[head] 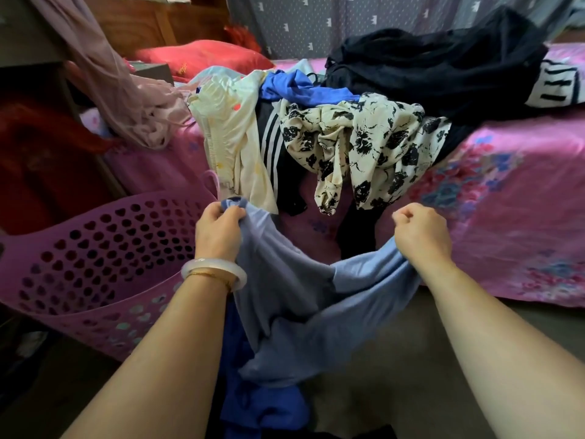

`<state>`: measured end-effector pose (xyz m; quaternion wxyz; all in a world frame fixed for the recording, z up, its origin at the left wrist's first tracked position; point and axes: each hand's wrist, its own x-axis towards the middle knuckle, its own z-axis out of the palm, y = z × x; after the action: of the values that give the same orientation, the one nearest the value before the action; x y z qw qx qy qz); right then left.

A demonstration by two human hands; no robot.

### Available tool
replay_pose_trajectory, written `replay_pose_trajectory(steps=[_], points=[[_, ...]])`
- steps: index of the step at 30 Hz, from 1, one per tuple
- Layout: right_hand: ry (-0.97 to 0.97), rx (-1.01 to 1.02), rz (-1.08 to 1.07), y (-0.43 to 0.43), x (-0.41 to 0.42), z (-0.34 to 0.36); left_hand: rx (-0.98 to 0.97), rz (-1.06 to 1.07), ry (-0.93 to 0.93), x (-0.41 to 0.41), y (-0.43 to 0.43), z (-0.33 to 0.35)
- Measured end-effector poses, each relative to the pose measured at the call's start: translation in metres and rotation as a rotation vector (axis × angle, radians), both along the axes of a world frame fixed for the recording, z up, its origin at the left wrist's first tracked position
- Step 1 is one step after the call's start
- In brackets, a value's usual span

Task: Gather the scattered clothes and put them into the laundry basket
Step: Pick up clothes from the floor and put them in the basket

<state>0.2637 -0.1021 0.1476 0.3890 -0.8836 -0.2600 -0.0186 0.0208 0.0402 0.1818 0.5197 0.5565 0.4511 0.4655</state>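
At the lower left of the frame stands the purple laundry basket (pixel 95 264), perforated wall toward the camera, set on the floor just beside the bed (pixel 506 217); its inside is not visible from this angle, so what it already holds cannot be told. Right of it, centre frame, the left hand (pixel 218 232) has its grip curled tight round one bunched corner of the light blue garment (pixel 310 299); a pale bangle (pixel 213 274) sits on that wrist. The garment sags between the hands, clear of the basket and hanging in front of the bed edge. The right hand (pixel 421 232), centre right, has its grip fisted on the opposite edge of the same garment. Below it, at the bottom centre, a darker blue cloth (pixel 262 403) lies low; whether it is laundry or worn clothing cannot be told. Above the hands, the upper middle of the frame shows the pile not yet gathered: a cream garment (pixel 228 134), a black striped piece (pixel 272 144), a bright blue item (pixel 300 90), a cream floral print garment (pixel 364 137), and at the upper right a large black garment (pixel 443 68). Judgement: task is early to midway; one item is in hand and not yet binned, and at least five pieces are left on the bed.
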Motion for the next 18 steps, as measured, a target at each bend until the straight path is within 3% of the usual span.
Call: replay_pose_trajectory(steps=[3, 6, 9, 12, 14, 15, 18], points=[[0.063, -0.107, 0.231, 0.001, -0.003, 0.001, 0.028, -0.068, 0.034, 0.006, -0.007, -0.002], [0.119, -0.044, 0.451, 0.011, -0.024, 0.010, 0.098, -0.152, 0.071, 0.017, -0.020, 0.002], [0.147, -0.018, 0.723, 0.019, -0.045, 0.023, 0.172, -0.368, 0.082, 0.023, -0.030, 0.012], [0.285, -0.170, 0.858, 0.033, -0.058, 0.009, 0.149, -0.594, 0.037, 0.025, -0.042, 0.023], [0.345, -0.412, 0.879, 0.034, -0.067, -0.008, 0.169, -0.632, -0.002, 0.025, -0.048, 0.030], [0.386, -0.419, 0.867, 0.037, -0.065, -0.017, 0.150, -0.597, -0.058, 0.025, -0.048, 0.032], [0.702, 0.018, 0.759, 0.034, -0.069, -0.004, -0.019, -0.429, -0.271, 0.018, -0.036, 0.031]])
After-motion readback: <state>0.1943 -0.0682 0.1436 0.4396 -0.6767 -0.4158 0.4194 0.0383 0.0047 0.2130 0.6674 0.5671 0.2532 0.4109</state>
